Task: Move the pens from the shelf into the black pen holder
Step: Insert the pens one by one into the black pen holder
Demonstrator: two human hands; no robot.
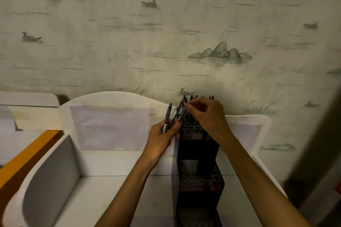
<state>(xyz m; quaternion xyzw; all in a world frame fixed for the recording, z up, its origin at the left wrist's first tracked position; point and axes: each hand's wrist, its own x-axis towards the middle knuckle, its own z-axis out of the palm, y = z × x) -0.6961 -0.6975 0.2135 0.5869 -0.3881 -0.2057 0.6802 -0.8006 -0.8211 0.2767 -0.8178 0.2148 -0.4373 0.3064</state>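
Left hand (162, 134) grips pens (168, 116) upright — tips tilted slightly right.

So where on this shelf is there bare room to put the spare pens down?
Bare shelf floor lies between the curved side panel and the black holder, left of the left hand's forearm. It is crowded at the holder's top tier, where the right hand works among standing pens and the left grips more.
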